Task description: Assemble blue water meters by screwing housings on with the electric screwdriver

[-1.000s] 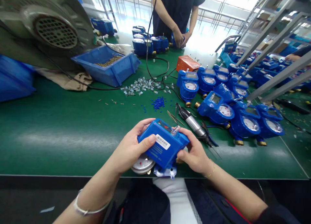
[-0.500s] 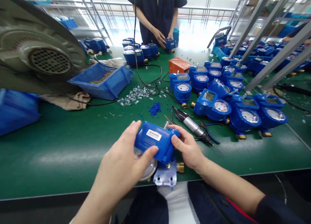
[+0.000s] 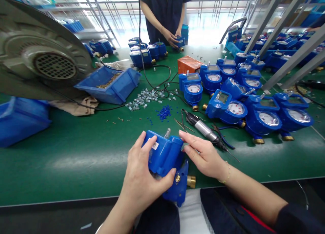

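Clerk: Item one, the hands?

Operator: On my remote feed, one left hand [image 3: 142, 180], spread wide around a glossy blue plastic meter [image 3: 165, 154] and holding it. One right hand [image 3: 203, 158], thumb and forefinger narrowly parted at the meter's right side; I cannot tell whether they pinch anything

Clerk: Item two, the meter and fittings?

Operator: Tilted, at the front edge of a smooth green bench top [image 3: 83, 173]; whether it rests there I cannot tell. One clear plastic plug [image 3: 167, 133] upright on top, one flat blue bracket [image 3: 179, 190] below, one threaded brass pipe end [image 3: 191, 182] beside the bracket

Clerk: Item three, the step?

Operator: My judgement: positioning, the meter angled so the right fingers reach its side. The next move calls for a firm left hold and light right fingertips

Clerk: Item four, outward?

Operator: Beyond the hands, one black-and-silver cylindrical power tool [image 3: 203, 128]; one heap of tiny blue plastic pieces [image 3: 164, 113]; scattered clear plastic pieces [image 3: 144, 98]; right, a cluster of blue meters with round white dials [image 3: 235, 109]; left, one blue plastic bin [image 3: 103, 92] of brass-coloured parts; at the far side, a co-worker's hands [image 3: 171, 39] at another blue unit
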